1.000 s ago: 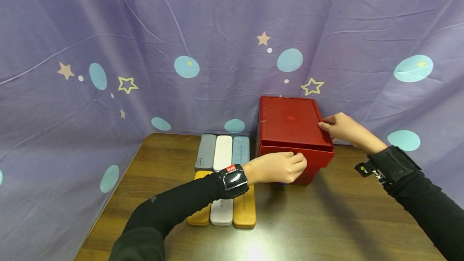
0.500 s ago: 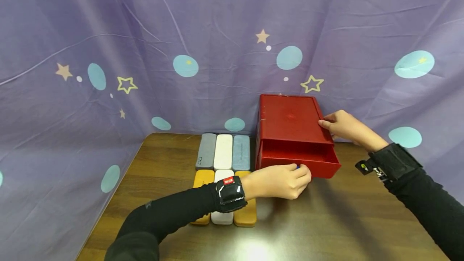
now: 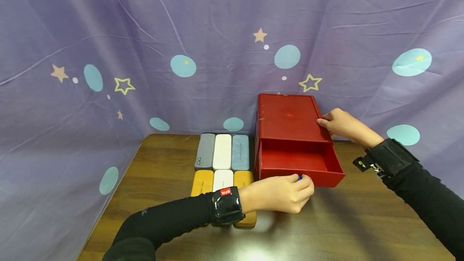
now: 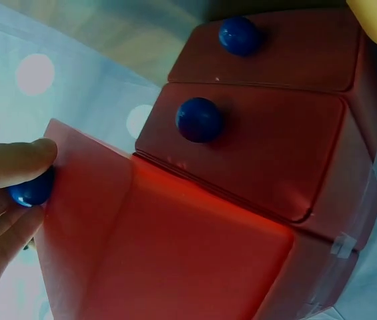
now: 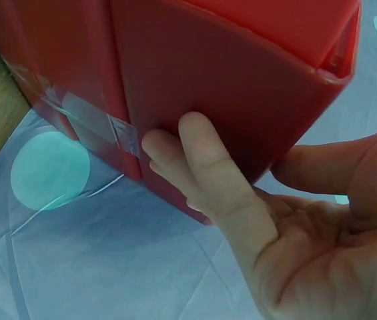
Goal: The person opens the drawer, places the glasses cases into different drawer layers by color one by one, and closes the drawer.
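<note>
A red plastic drawer unit (image 3: 290,118) stands against the curtain, its top drawer (image 3: 294,157) pulled well out and its bare red bottom showing. My left hand (image 3: 280,193) pinches the blue round knob (image 4: 31,191) on that drawer's front between thumb and fingers. Two more drawers sit closed below, each with a blue knob (image 4: 199,120). At the unit's right top edge, my right hand (image 3: 346,125) grips the casing. Its thumb lies on the top side and its fingers (image 5: 208,150) press against the side wall.
Left of the unit, glasses cases lie in two rows: grey (image 3: 205,151), white (image 3: 222,152) and blue (image 3: 240,153) behind, yellow (image 3: 202,182) and white in front. My left forearm passes over the front row. A purple curtain (image 3: 217,51) hangs behind the wooden table (image 3: 163,152).
The top drawer, nearly closed one second ago, has slid out toward me with my left hand on its knob. My right hand has stayed at the unit's right edge.
</note>
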Demonstrator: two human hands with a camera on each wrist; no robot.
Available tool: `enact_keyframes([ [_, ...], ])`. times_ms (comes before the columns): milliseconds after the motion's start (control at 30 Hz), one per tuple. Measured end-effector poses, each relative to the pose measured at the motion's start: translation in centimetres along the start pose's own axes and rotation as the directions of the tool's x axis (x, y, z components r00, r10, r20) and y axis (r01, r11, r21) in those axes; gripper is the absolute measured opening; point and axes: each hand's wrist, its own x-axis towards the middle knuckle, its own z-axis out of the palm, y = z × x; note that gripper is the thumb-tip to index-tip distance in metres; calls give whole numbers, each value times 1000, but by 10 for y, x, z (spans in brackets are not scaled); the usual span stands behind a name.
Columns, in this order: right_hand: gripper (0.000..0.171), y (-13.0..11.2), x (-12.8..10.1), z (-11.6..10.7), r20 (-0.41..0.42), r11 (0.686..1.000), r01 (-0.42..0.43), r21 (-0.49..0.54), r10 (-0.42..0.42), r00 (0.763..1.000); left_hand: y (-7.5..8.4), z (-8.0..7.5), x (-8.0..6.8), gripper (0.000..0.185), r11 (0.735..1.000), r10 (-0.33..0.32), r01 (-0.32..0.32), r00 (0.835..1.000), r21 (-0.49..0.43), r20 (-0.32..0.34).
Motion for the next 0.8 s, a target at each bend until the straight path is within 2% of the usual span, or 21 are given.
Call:
enact_keyframes([
  [267, 38, -2, 1, -2, 40, 997, -16, 77, 13, 999, 5, -5, 0, 43, 1000, 12, -12, 1000, -15, -21],
  [800, 40, 1, 0, -1, 29, 998, -2, 58, 1, 1000, 20, -19, -3, 42, 999, 16, -17, 1000, -42, -27],
])
